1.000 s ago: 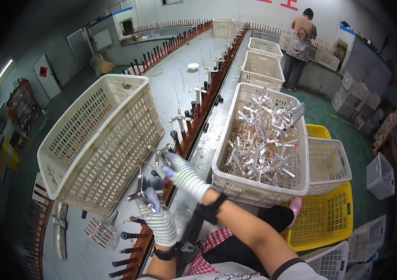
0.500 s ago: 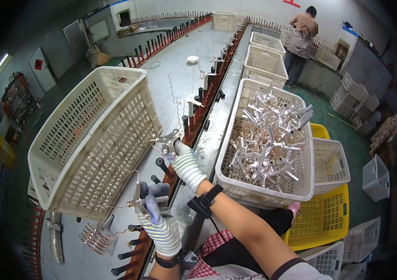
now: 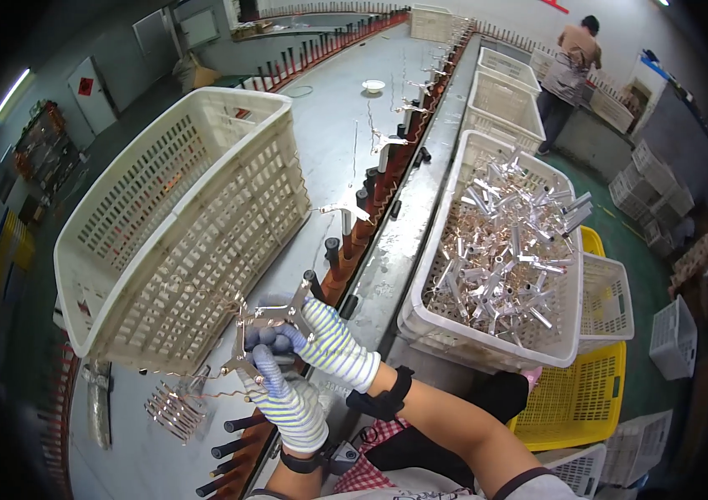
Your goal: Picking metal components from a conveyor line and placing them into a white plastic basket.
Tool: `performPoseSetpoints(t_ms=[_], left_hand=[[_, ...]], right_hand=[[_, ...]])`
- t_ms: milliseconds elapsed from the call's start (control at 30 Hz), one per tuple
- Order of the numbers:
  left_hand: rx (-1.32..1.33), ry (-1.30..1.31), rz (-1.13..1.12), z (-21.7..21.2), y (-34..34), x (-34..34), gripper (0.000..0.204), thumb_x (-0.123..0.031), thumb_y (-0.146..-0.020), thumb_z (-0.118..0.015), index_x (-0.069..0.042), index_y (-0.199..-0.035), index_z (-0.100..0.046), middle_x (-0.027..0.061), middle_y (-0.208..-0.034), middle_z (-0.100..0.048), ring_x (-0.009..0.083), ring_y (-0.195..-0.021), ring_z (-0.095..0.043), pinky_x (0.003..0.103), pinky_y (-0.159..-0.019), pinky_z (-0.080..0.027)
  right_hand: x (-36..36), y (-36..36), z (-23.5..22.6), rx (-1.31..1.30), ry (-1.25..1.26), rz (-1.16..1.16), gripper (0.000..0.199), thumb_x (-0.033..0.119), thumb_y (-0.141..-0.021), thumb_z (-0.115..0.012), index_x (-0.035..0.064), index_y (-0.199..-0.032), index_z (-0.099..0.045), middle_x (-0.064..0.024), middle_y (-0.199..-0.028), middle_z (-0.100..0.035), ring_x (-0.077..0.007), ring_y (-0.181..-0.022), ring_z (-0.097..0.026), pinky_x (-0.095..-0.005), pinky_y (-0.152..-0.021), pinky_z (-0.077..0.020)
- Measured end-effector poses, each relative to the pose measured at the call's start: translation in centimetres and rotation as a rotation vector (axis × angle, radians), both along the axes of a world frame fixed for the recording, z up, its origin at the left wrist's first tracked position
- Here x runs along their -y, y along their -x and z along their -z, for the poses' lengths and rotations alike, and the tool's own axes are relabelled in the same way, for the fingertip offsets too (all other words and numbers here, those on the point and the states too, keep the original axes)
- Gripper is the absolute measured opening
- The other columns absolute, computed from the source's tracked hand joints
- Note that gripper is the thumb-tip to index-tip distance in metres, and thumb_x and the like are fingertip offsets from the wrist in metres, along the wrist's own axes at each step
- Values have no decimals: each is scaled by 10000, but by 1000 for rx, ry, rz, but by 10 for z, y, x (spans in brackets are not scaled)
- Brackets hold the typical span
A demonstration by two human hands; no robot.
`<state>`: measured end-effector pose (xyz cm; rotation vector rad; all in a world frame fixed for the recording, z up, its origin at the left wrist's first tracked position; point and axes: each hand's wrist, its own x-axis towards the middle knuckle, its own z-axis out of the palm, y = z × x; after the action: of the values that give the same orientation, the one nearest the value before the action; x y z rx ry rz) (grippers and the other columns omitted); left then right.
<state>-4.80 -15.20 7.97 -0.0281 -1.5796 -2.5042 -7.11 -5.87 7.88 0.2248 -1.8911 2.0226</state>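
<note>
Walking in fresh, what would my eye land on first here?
Probably the two gloved hands at the bottom centre, the left hand and right hand together gripping a small silvery metal bracket. Next, the white basket of shiny metal parts on the right. On the left, a big empty white basket lies tipped on the grey table.

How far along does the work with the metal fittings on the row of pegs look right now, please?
Done: several silver metal fittings already sit on the dark upright pegs further up the line. In hand: both gloved hands, left hand and right hand, hold one cross-shaped metal fitting above the near pegs. Left: the white slotted basket is heaped with silver fittings, and the nearest pegs are bare.
</note>
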Motion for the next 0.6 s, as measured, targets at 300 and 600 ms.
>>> performPoseSetpoints(t_ms=[300, 600], left_hand=[[-238, -37, -104, -34, -24, 28, 296, -268, -910, -477, -24, -1077, -493, -21, -657, -385, 52, -577, -336, 191, -559, -295], [-75, -124, 722, -60, -63, 5, 319, -297, -905, -486, -37, -1090, -485, 127, -743, -556, 151, -609, -531, 290, -586, -461]], right_hand=[[18, -17, -43, 95, -75, -386, 228, 98, -797, -573, -8, -993, -525, -120, -907, -557, -201, -827, -540, -305, -790, -432], [-63, -136, -55, 123, 104, 442, 284, 196, -867, -521, 5, -1077, -523, -96, -924, -609, -189, -747, -572, -306, -699, -462]])
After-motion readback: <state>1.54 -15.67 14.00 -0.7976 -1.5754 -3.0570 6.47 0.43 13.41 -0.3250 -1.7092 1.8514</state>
